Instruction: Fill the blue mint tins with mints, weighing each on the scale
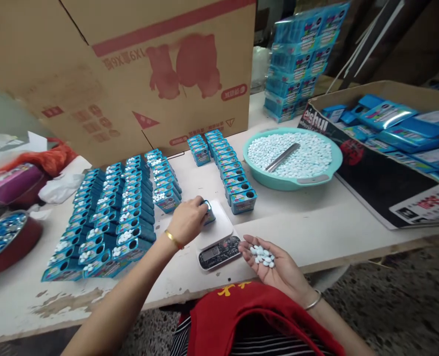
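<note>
My left hand (190, 220) has its fingers closed on a small blue box (209, 216) on the white plate of a digital scale (219, 252). Palm up, my right hand (269, 262) is cupped around a small heap of white candies (263, 255), just right of the scale's display. Rows of blue boxes (132, 247), many with white candies on top, stand left of my left hand. Another row of blue boxes (242, 200) with dark round openings is behind the scale. A turquoise basin (295, 183) full of white candies, with a metal scoop (282, 157) on them, stands behind my right hand.
A large cardboard carton (190, 74) closes off the back. Wrapped blue packs (293, 64) are stacked at the back right, beside an open carton (390, 198) of blue packages. A red bowl (22, 247) is at the far left. The table's edge (338, 259) runs in front.
</note>
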A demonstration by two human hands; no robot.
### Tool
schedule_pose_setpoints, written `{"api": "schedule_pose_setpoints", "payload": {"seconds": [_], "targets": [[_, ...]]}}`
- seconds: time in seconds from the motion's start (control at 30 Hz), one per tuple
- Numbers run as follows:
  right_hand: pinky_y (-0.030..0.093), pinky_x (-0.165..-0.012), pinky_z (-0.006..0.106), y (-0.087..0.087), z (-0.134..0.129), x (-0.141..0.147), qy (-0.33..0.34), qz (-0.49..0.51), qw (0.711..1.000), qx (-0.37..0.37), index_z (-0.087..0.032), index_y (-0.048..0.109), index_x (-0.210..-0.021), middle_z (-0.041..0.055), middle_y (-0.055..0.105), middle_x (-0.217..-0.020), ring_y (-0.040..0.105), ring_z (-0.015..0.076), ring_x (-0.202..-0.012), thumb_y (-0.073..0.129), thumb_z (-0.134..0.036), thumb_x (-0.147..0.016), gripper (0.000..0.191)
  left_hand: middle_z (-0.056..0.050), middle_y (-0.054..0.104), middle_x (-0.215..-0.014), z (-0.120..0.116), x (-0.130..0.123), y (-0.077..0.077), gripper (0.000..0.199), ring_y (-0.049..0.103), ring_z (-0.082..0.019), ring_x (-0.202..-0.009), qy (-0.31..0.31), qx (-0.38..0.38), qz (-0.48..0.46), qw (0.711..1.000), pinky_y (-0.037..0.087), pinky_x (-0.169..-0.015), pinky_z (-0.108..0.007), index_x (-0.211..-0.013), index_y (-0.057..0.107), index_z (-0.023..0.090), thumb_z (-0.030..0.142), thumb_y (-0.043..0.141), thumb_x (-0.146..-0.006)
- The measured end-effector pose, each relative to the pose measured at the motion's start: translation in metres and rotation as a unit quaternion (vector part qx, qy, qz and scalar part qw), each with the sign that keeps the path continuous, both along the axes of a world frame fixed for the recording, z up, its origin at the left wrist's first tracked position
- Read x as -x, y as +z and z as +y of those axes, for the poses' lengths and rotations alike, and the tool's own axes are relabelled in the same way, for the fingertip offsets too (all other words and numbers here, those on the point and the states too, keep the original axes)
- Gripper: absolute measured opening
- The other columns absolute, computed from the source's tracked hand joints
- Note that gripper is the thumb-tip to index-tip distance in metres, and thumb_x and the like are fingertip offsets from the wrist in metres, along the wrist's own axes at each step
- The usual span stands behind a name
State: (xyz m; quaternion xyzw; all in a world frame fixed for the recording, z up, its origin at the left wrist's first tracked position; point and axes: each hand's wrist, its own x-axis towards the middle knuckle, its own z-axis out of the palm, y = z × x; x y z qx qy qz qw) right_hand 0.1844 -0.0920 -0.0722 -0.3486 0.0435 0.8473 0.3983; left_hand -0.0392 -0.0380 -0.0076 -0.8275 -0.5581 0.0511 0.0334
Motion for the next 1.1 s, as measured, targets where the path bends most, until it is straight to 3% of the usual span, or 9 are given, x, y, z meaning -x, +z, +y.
{"api": "schedule_pose_setpoints", "payload": {"seconds": [0.07, 0.17, 0.23, 0.3, 0.4, 0.53, 0.8, 1.1], "targets": [[0.058, -0.075, 0.025, 0.001, -0.007, -0.003, 0.000, 0.003, 1.000, -0.006, -0.006, 0.067, -0.090, 0.0133, 0.073, -0.084, 0.071, 0.0165, -0.078, 0.052, -0.010, -0.084, 0.017, -0.009, 0.059, -0.095, 0.005, -0.007, -0.006, 0.015, 0.059, -0.020, -0.079, -0.006, 0.009, -0.007, 1.000, 0.046, -0.068, -0.033, -0.084, 0.060, 0.016, 0.027, 0.050, -0.087], [0.058, -0.075, 0.024, 0.000, -0.018, -0.010, -0.006, 0.010, 1.000, -0.010, -0.006, 0.067, -0.092, 0.0138, 0.073, -0.085, 0.072, 0.0167, -0.079, 0.049, -0.011, -0.086, 0.019, -0.012, 0.057, -0.110, 0.000, -0.012, -0.004, 0.018, 0.058, -0.024, -0.092, 0.001, -0.024, -0.032, 0.999, 0.047, -0.078, -0.038, -0.095, 0.059, 0.016, 0.032, 0.055, -0.085], [0.057, -0.077, 0.025, -0.002, -0.024, -0.013, -0.005, 0.020, 1.000, -0.010, -0.006, 0.066, -0.093, 0.0147, 0.073, -0.088, 0.071, 0.0176, -0.084, 0.049, -0.011, -0.087, 0.020, -0.014, 0.054, -0.117, -0.016, -0.018, 0.000, 0.025, 0.054, -0.027, -0.101, 0.005, -0.073, -0.094, 0.993, 0.045, -0.085, -0.042, -0.102, 0.056, 0.017, 0.036, 0.056, -0.085], [0.057, -0.080, 0.027, -0.006, -0.029, -0.016, -0.008, 0.038, 0.999, -0.011, -0.005, 0.066, -0.095, 0.0164, 0.073, -0.093, 0.071, 0.0189, -0.089, 0.049, -0.012, -0.086, 0.020, -0.012, 0.056, -0.110, -0.042, -0.033, -0.001, 0.025, 0.054, -0.024, -0.098, -0.018, -0.084, -0.192, 0.978, 0.046, -0.083, -0.040, -0.104, 0.053, 0.018, 0.036, 0.052, -0.088], [0.058, -0.074, 0.029, -0.011, -0.036, -0.019, 0.004, 0.067, 0.998, -0.012, -0.007, 0.066, -0.093, 0.0132, 0.073, -0.087, 0.071, 0.0182, -0.081, 0.051, -0.015, -0.086, 0.018, -0.008, 0.058, -0.100, -0.085, -0.070, -0.015, 0.025, 0.055, -0.019, -0.088, -0.111, 0.007, -0.286, 0.952, 0.049, -0.075, -0.033, -0.110, 0.050, 0.019, 0.032, 0.048, -0.090], [0.058, -0.067, 0.028, -0.014, -0.043, -0.022, 0.005, 0.048, 0.999, -0.007, -0.011, 0.067, -0.081, 0.0055, 0.072, -0.071, 0.071, 0.0170, -0.070, 0.053, -0.017, -0.085, 0.015, -0.010, 0.057, -0.103, -0.113, -0.111, -0.043, 0.022, 0.054, -0.020, -0.089, -0.148, 0.022, -0.242, 0.959, 0.049, -0.075, -0.035, -0.110, 0.052, 0.017, 0.024, 0.045, -0.091], [0.057, -0.079, 0.029, -0.008, -0.049, -0.019, -0.010, -0.030, 0.999, 0.022, -0.013, 0.069, -0.091, 0.0063, 0.075, -0.088, 0.070, 0.0195, -0.092, 0.056, -0.015, -0.080, 0.017, -0.010, 0.057, -0.098, -0.113, -0.118, -0.066, 0.016, 0.056, -0.018, -0.077, -0.139, -0.001, -0.199, 0.970, 0.049, -0.059, -0.029, -0.102, 0.053, 0.014, 0.016, 0.043, -0.090], [0.058, -0.073, 0.029, -0.008, -0.028, -0.010, -0.007, -0.017, 0.995, 0.102, -0.013, 0.064, -0.072, 0.0044, 0.071, -0.066, 0.071, 0.0178, -0.078, 0.048, -0.011, -0.086, 0.021, -0.008, 0.055, -0.096, -0.099, -0.106, -0.069, 0.009, 0.055, -0.016, -0.078, -0.095, 0.031, -0.291, 0.952, 0.051, -0.065, -0.028, -0.092, 0.053, 0.016, 0.015, 0.045, -0.088]]}}
